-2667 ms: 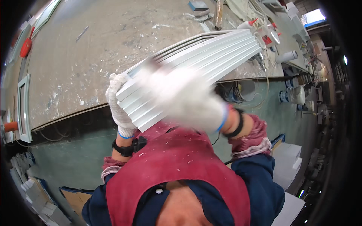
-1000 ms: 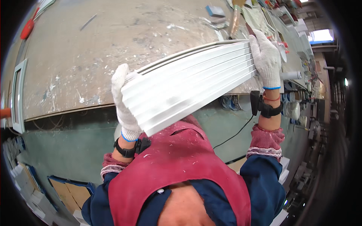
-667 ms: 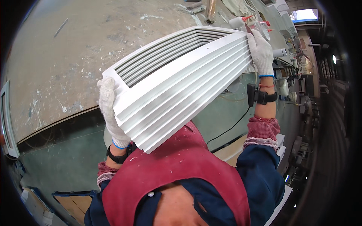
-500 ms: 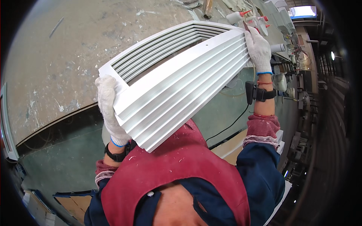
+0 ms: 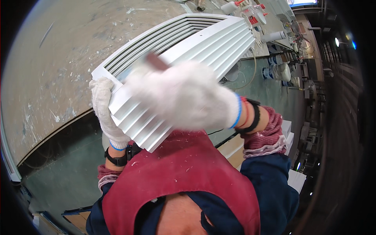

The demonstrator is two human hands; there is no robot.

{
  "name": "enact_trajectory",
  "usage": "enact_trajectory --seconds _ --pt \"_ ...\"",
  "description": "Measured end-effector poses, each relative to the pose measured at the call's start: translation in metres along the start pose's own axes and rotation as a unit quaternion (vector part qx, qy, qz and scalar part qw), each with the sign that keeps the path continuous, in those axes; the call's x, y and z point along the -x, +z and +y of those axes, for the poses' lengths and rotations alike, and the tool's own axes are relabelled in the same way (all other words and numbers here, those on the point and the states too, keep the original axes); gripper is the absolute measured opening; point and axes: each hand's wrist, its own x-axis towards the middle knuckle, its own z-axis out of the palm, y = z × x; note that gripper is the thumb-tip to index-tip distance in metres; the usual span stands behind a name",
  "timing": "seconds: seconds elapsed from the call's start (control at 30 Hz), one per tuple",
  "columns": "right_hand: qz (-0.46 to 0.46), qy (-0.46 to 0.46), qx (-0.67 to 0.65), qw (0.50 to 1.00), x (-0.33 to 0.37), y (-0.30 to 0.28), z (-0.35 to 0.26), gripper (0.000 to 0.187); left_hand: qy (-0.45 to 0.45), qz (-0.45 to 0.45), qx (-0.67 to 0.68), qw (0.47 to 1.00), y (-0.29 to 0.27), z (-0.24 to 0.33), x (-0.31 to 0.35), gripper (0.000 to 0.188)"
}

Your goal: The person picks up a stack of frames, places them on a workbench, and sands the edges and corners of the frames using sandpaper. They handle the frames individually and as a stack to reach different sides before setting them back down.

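A white louvred vent grille with a slatted opening and ridged side lies tilted across the near edge of the workbench, jutting out toward my apron. My left hand, in a white knitted glove, grips the grille's near left corner with its fingers closed round the edge. Over the left part of the grille is my gloved right hand, smeared by motion. A flat reddish-brown piece of sandpaper sticks out from its fingers, also blurred. This hand hides part of the ridges and frame; whether the sandpaper touches the grille I cannot tell.
White squeeze bottles with red tips stand beyond the grille's far right end, near a white cylinder. Several buckets are on the right. A pale frame leans at the far left. Paint specks mark the bench top.
My right hand has left the grille's far right end and swung left and nearer, with the sandpaper in it. My left hand keeps its grip; the grille sits slightly further left in view.
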Motion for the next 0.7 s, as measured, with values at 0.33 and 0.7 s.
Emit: enact_trajectory --seconds 0.33,0.7 --pt "0.064 0.327 0.205 0.920 0.088 -0.023 0.156 0.025 -0.018 0.021 0.073 0.997 0.006 -0.001 -0.006 0.070" --pt "0.013 0.023 -0.079 0.997 0.005 0.008 -0.002 0.032 -0.123 0.009 0.061 0.990 0.001 0.000 0.002 0.072"
